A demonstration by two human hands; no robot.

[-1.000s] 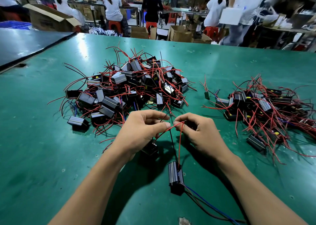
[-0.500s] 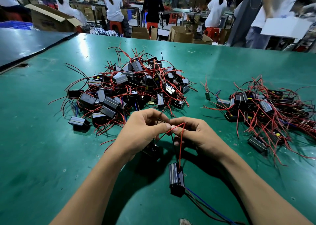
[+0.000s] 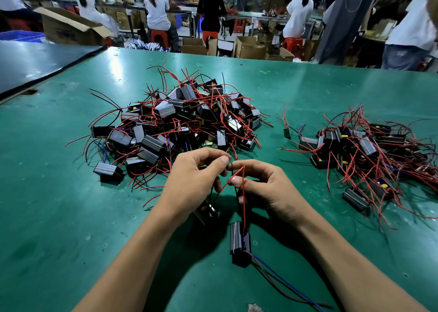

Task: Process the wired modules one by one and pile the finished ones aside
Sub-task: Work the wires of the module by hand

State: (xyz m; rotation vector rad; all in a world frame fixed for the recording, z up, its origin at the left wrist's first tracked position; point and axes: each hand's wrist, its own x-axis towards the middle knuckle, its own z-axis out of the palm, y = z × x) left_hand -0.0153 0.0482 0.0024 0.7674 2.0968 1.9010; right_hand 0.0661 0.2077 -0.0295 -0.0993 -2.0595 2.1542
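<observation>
The left hand (image 3: 196, 179) and right hand (image 3: 270, 191) meet over the green table (image 3: 59, 217), each pinching thin leads between thumb and fingertips; a red wire (image 3: 243, 200) runs from the right hand's pinch down to a black module (image 3: 239, 243) just below, its blue and dark leads trailing toward the near edge; a second module (image 3: 206, 213) shows partly under the left hand. Beyond them lies a large heap of wired modules (image 3: 184, 122); a smaller pile (image 3: 362, 150) lies well apart to the right.
</observation>
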